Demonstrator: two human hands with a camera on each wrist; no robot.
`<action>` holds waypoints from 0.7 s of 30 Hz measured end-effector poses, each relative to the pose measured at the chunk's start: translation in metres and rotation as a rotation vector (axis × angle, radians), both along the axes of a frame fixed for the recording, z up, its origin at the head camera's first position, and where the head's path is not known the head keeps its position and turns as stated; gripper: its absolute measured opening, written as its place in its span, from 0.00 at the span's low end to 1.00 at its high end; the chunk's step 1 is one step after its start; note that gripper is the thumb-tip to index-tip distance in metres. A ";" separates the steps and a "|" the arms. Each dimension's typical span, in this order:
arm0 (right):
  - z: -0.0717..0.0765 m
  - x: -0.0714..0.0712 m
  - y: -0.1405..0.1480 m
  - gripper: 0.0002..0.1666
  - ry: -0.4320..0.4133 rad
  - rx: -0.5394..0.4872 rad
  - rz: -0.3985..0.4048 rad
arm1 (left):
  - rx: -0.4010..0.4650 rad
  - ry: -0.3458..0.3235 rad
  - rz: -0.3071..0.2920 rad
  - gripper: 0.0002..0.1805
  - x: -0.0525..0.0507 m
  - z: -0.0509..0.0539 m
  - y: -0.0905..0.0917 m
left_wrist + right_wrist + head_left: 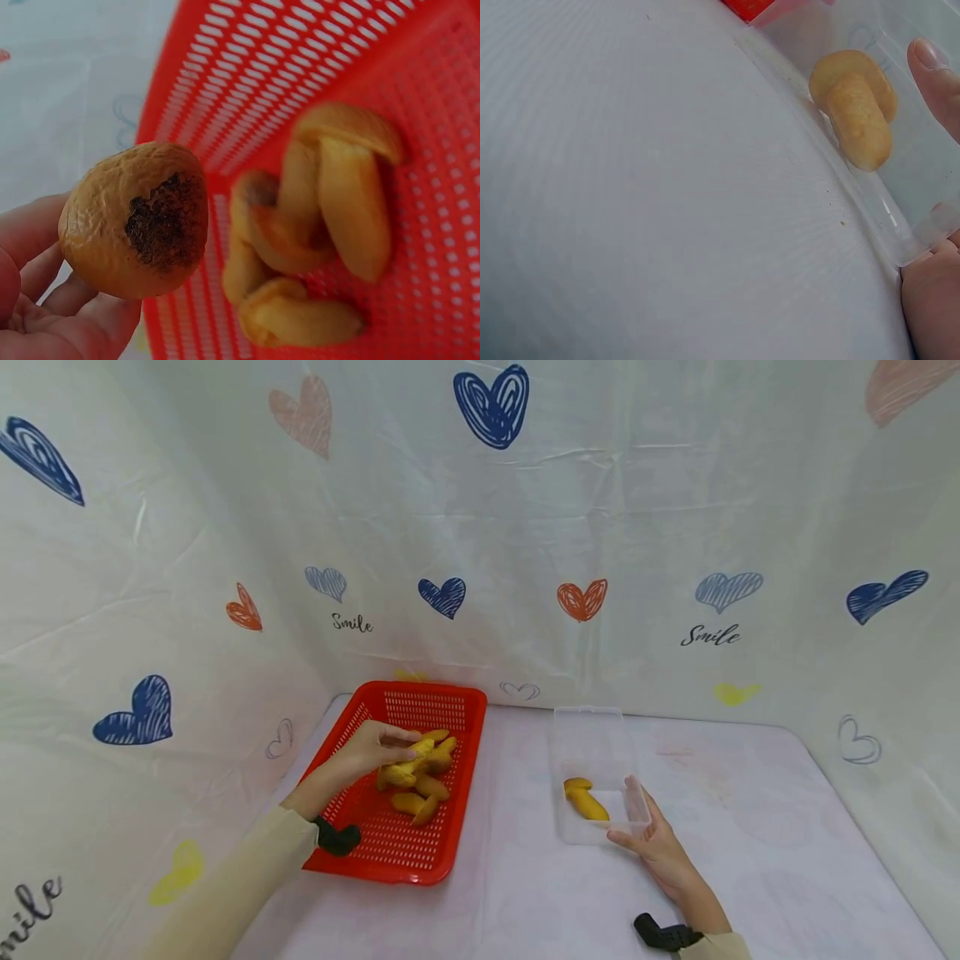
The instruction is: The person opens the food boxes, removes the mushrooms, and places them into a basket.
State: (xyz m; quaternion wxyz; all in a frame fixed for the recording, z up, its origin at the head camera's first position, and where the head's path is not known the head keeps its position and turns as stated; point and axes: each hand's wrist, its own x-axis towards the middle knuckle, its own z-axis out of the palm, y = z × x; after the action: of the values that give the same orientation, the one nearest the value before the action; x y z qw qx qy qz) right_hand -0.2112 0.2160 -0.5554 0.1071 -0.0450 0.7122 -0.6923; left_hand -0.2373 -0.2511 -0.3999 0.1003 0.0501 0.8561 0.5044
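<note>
My left hand [375,747] holds a yellow-brown mushroom [135,221] above the red basket. In the left wrist view its cap faces the camera, with a dark rough patch. Below it, several more mushrooms [352,202] lie heaped in the basket [468,760]. On the right, my right hand [652,843] grips the near right corner of a clear plastic box [577,835]. One mushroom [861,120] rests inside this box, along its left side. The right wrist view catches only part of the hand, with the thumb [936,79] over the box.
The box's clear lid [588,739] stands open toward the back. A pale cloth [525,893] covers the table, and a white curtain [510,543] printed with hearts hangs behind and at the sides. Black straps with camera mounts [667,935] sit on both wrists.
</note>
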 end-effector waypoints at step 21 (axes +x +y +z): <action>-0.002 -0.001 -0.002 0.62 -0.005 -0.008 -0.011 | -0.095 -0.034 -0.065 0.17 0.003 -0.031 -0.053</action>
State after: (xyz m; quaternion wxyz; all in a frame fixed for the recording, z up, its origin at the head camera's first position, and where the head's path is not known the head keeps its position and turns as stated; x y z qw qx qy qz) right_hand -0.2121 0.2143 -0.5573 0.1049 -0.0400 0.7093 -0.6959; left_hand -0.2339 -0.3038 -0.4306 0.1337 0.0645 0.8751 0.4605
